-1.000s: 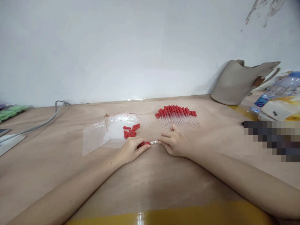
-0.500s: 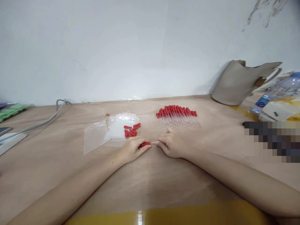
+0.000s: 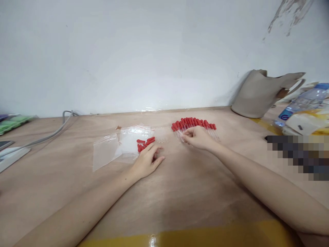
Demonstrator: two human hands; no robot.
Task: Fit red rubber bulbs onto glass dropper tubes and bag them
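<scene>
My left hand (image 3: pixel 149 160) rests on the table with fingers curved and apart, holding nothing. It lies beside a small pile of loose red rubber bulbs (image 3: pixel 141 141) and partly hides it. My right hand (image 3: pixel 196 138) reaches to the row of red-bulbed droppers (image 3: pixel 190 121). Its thumb and fingertips pinch a dropper by the clear tube, with most of that dropper hidden among the others. Several bare clear tubes (image 3: pixel 161 139) lie between the pile and the row.
Clear zip bags (image 3: pixel 105 151) lie left of the bulbs. A grey cable (image 3: pixel 48 138) and green trays (image 3: pixel 16 123) are at far left. A beige bag (image 3: pixel 253 96) leans against the wall at right, near a plastic bottle (image 3: pixel 303 103).
The dropper between my hands has left my left hand, whose fingers have opened. My right hand has moved forward and right to the dropper row.
</scene>
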